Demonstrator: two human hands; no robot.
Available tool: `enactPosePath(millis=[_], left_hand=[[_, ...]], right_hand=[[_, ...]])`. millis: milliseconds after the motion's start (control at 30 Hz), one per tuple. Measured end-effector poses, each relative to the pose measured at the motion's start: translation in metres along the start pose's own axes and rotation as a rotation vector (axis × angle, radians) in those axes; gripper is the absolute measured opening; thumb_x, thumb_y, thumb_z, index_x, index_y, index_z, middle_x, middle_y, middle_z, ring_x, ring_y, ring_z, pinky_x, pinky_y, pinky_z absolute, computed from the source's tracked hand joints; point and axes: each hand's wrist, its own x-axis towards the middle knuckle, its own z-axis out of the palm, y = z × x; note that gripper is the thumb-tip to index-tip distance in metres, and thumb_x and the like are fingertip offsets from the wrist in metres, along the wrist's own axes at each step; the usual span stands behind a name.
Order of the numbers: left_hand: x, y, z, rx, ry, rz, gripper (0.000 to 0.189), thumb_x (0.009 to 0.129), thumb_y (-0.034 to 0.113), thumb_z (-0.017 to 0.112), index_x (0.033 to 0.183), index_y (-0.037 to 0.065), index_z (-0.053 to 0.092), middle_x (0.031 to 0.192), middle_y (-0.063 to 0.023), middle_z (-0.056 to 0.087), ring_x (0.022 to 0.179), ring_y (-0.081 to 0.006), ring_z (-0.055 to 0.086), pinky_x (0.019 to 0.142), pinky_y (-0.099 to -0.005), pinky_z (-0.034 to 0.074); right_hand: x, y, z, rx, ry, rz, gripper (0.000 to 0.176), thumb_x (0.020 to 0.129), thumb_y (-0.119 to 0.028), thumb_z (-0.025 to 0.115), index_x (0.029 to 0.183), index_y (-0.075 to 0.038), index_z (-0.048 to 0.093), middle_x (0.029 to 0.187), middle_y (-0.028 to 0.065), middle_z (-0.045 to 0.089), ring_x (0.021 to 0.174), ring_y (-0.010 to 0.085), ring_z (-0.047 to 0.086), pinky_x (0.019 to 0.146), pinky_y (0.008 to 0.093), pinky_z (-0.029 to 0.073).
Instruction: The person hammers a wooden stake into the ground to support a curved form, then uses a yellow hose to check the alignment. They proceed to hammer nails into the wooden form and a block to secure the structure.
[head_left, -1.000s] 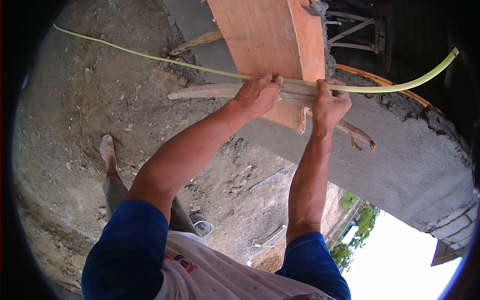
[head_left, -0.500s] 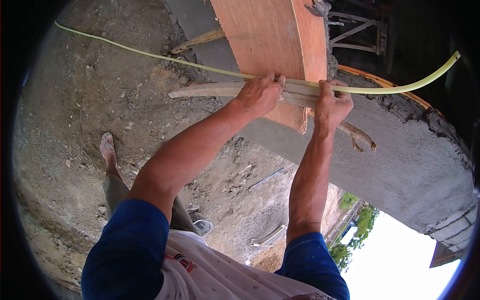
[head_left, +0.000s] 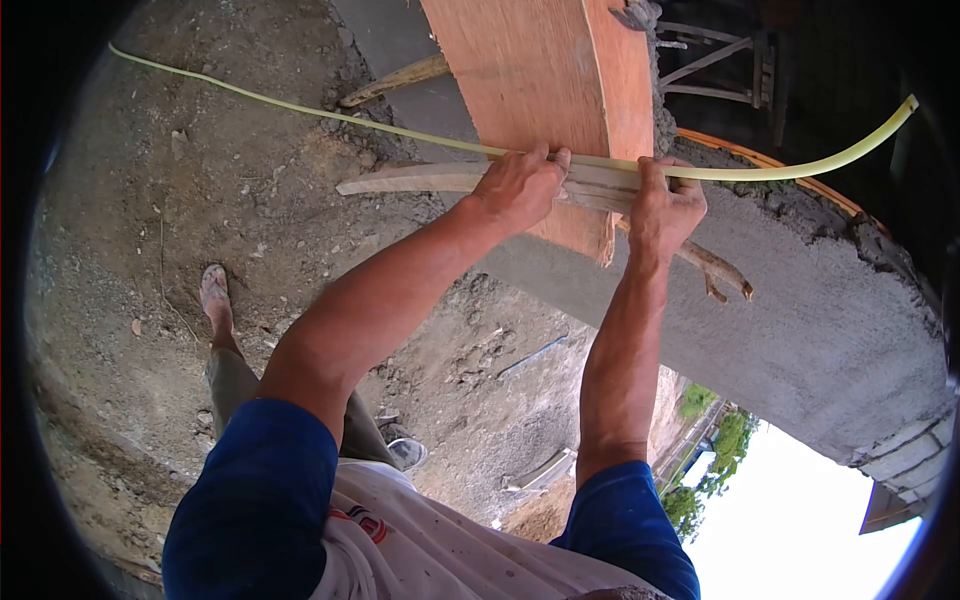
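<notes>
Left hand [head_left: 520, 185] and right hand [head_left: 662, 205] clamp a wooden slat [head_left: 400, 180] and yellow tube [head_left: 800, 172] to the plywood form [head_left: 530, 80] beyond their fingertips, seemingly lining it up, and fixing it would call for steady pressure.

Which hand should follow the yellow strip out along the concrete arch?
Probably right: right hand grips the yellow strip beside the concrete arch; left hand sits over the plywood board.

I see a pale yellow hose [head_left: 400, 133] over the left hand [head_left: 515, 187], orange-brown plywood [head_left: 540, 70] beyond it, and a weathered grey slat [head_left: 410, 181] under it.
</notes>
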Motion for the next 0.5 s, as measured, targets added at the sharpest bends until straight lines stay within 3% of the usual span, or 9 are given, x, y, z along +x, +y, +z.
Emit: enactPosePath(millis=[100,200,233,367,433,500], left_hand=[[0.001,0.001,-0.001,0.011,-0.019,-0.013,0.044,0.086,0.013,0.065,0.124,-0.005,0.053,0.112,-0.0211,0.057,0.093,-0.0391,0.063,0.079,-0.0457,0.052],[0.000,0.001,0.001,0.023,-0.030,-0.014,0.045,0.087,0.014,0.064,0.125,-0.005,0.052,0.115,-0.0215,0.056,0.093,-0.0395,0.063,0.079,-0.0462,0.052],[0.001,0.001,0.001,0.027,-0.029,-0.013,0.045,0.087,0.014,0.063,0.126,-0.005,0.052,0.115,-0.0217,0.056,0.093,-0.0396,0.063,0.079,-0.0463,0.052],[0.003,0.004,-0.002,0.063,-0.102,-0.033,0.047,0.088,0.015,0.062,0.128,-0.006,0.050,0.116,-0.0236,0.055,0.093,-0.0392,0.063,0.079,-0.0458,0.052],[0.003,0.004,-0.004,0.081,-0.132,-0.027,0.047,0.088,0.015,0.062,0.127,-0.006,0.050,0.115,-0.0244,0.054,0.093,-0.0389,0.063,0.078,-0.0455,0.052],[0.003,0.002,-0.001,0.088,-0.125,-0.018,0.047,0.088,0.016,0.061,0.127,-0.007,0.050,0.112,-0.0230,0.055,0.093,-0.0379,0.063,0.078,-0.0449,0.052]], right_hand=[[0.000,0.007,-0.003,0.361,0.002,-0.020,0.026,0.086,-0.020,0.067,0.097,0.003,0.062,0.085,0.0069,0.061,0.078,0.0123,0.054,0.072,0.0274,0.045],[-0.021,0.014,-0.015,0.488,0.118,0.002,0.031,0.096,-0.029,0.057,0.113,-0.003,0.056,0.111,0.0130,0.061,0.098,0.0186,0.058,0.085,0.0325,0.045],[-0.037,0.017,-0.023,0.468,0.158,0.055,0.036,0.097,-0.035,0.054,0.116,-0.005,0.054,0.116,0.0129,0.059,0.101,0.0194,0.058,0.086,0.0377,0.046],[-0.104,0.059,-0.048,0.369,0.288,0.291,0.032,0.096,-0.032,0.057,0.114,-0.006,0.055,0.110,0.0100,0.061,0.095,0.0201,0.059,0.080,0.0365,0.049],[-0.130,0.106,-0.054,0.343,0.144,0.458,0.033,0.092,-0.028,0.063,0.115,-0.006,0.055,0.106,0.0085,0.061,0.089,0.0201,0.060,0.073,0.0354,0.051],[-0.141,0.115,-0.051,0.456,-0.078,0.754,0.032,0.087,-0.020,0.069,0.113,-0.007,0.055,0.102,0.0063,0.061,0.086,0.0215,0.061,0.069,0.0365,0.053]])
